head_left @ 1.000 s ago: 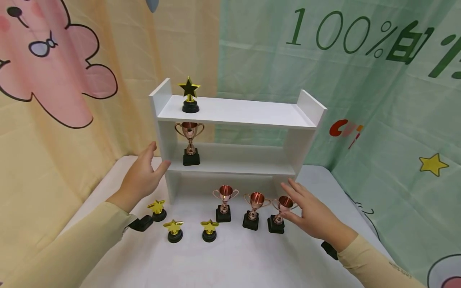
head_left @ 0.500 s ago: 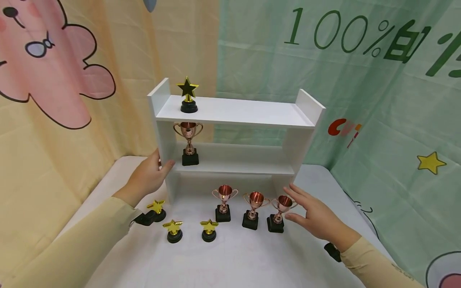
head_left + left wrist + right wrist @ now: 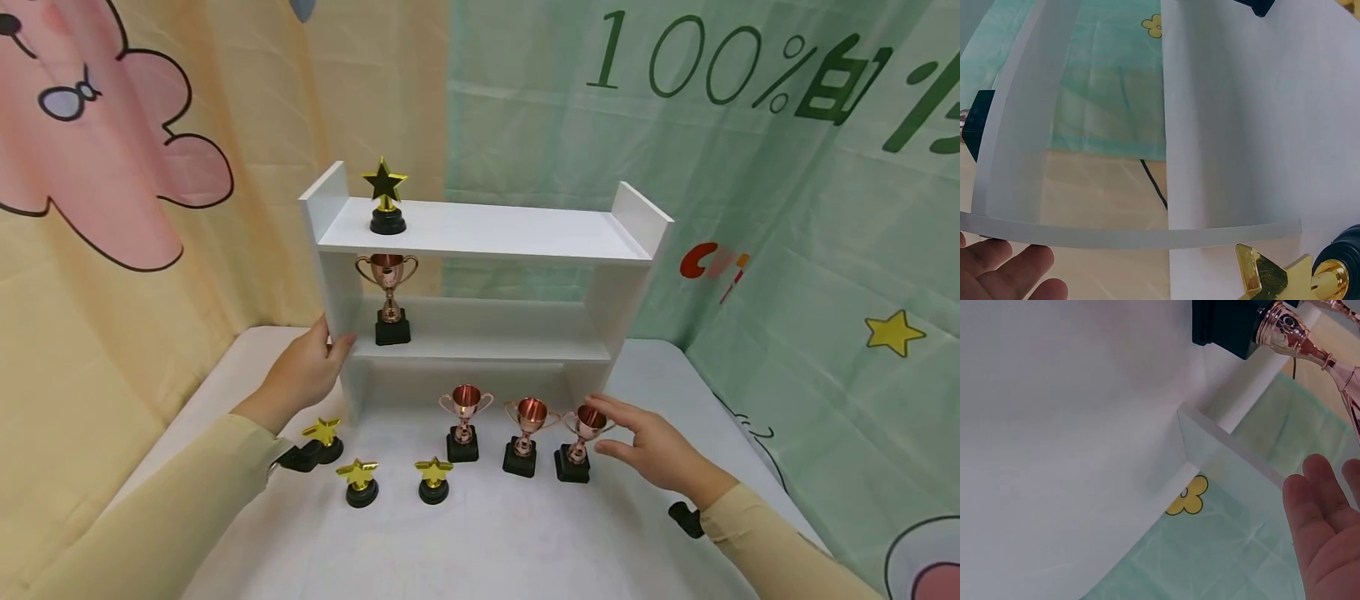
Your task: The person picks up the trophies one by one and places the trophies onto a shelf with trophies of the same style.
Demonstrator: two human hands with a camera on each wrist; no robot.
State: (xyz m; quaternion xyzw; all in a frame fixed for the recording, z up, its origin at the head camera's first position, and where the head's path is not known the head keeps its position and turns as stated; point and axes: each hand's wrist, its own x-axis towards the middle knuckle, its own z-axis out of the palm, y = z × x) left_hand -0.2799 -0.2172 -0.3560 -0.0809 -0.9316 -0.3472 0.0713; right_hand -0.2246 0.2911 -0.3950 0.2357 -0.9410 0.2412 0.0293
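My left hand (image 3: 303, 371) rests against the outer left side of the white shelf unit (image 3: 480, 360). In the left wrist view its fingertips (image 3: 1034, 257) touch the panel from outside. My right hand (image 3: 660, 446) is held open beside the rightmost copper trophy cup (image 3: 590, 421), fingertips over its right handle; whether they touch is unclear. In the right wrist view the fingers are straight, with a gap to the cup (image 3: 1285, 331). Two more trophy cups, the middle one (image 3: 532, 417) and the left one (image 3: 466, 404), stand to its left on black bases.
A gold star trophy (image 3: 386, 185) stands on the top shelf's left end, above a larger copper cup (image 3: 390, 283) on the middle shelf. Three star trophies, left (image 3: 324, 433), middle (image 3: 360, 475) and right (image 3: 432, 473), stand on the white table (image 3: 480, 550). Curtains hang behind.
My left hand has moved right and come against the shelf's side panel. The right hand's fingers have come lower, closer to the rightmost cup's rim. The trophies stay in place.
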